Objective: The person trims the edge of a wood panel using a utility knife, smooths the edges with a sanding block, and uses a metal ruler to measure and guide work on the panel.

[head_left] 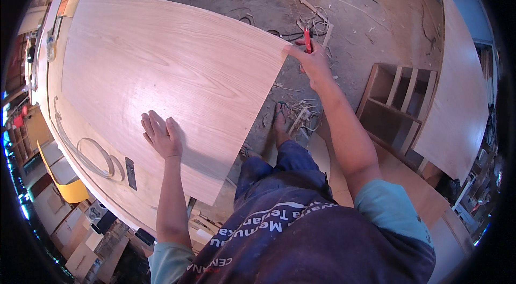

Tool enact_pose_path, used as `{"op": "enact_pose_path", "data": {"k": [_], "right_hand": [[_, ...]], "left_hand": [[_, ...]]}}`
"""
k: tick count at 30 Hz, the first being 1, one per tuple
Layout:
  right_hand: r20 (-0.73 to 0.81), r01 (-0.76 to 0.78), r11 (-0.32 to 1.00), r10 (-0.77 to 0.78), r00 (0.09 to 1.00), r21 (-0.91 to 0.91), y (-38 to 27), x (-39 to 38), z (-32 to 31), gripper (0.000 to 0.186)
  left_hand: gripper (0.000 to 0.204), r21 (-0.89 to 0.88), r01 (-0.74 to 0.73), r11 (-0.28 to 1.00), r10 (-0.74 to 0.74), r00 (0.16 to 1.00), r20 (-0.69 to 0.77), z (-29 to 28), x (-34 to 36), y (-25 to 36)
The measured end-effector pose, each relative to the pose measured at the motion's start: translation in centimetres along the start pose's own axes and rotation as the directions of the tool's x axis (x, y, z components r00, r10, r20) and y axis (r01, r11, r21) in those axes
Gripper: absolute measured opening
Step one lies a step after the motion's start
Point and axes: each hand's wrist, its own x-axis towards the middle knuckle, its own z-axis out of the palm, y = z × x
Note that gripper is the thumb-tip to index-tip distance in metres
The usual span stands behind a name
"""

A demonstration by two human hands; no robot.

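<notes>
A large panel with pale wood grain [215, 58] lies flat before me, reaching from the left to the middle. My left hand [161, 134] rests on its surface near the close side, fingers spread and nothing in them. At the panel's right corner, my right hand [314, 62] is closed around a slim red tool that looks like a utility knife [307, 40], which points upward. The thumb side of that hand touches the corner edge. The tool's tip is too small to make out.
A coiled edging strip [95, 157] and a dark flat metal piece [130, 173] lie on the worktable left of the panel. Wood shavings [305, 114] litter the floor by my feet. An open wooden cabinet frame [395, 102] and a leaning panel [457, 106] stand at right.
</notes>
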Motion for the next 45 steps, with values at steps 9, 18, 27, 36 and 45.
{"op": "enact_pose_path", "data": {"k": [9, 18, 27, 36, 45], "right_hand": [[0.168, 0.344, 0.888, -0.306, 0.937, -0.306, 1.1, 0.6, -7.2, 0.044], [0.345, 0.595, 0.514, -0.503, 0.793, -0.618, -2.2, 2.5, -8.9, 0.043], [0.403, 0.645, 0.366, -0.551, 0.731, -0.671, -2.6, 2.5, -9.2, 0.041], [0.374, 0.613, 0.362, -0.544, 0.751, -0.703, -2.6, 1.6, -8.6, 0.040], [0.312, 0.560, 0.457, -0.509, 0.802, -0.691, -1.5, 0.7, -7.4, 0.040]], "left_hand": [[0.073, 0.008, -0.017, 1.000, 0.017, 1.000, -0.015, 0.3, 0.0, -0.4], [0.069, 0.033, -0.028, 0.999, 0.028, 1.000, -0.002, 0.0, -0.1, -0.2], [0.070, 0.041, -0.029, 0.999, 0.029, 1.000, 0.003, 0.1, 0.0, -0.2], [0.070, 0.021, -0.042, 0.999, 0.042, 0.999, -0.003, 0.1, 0.0, -0.1], [0.071, 0.027, -0.052, 0.998, 0.052, 0.999, -0.008, 0.3, 0.0, -0.4]]}}
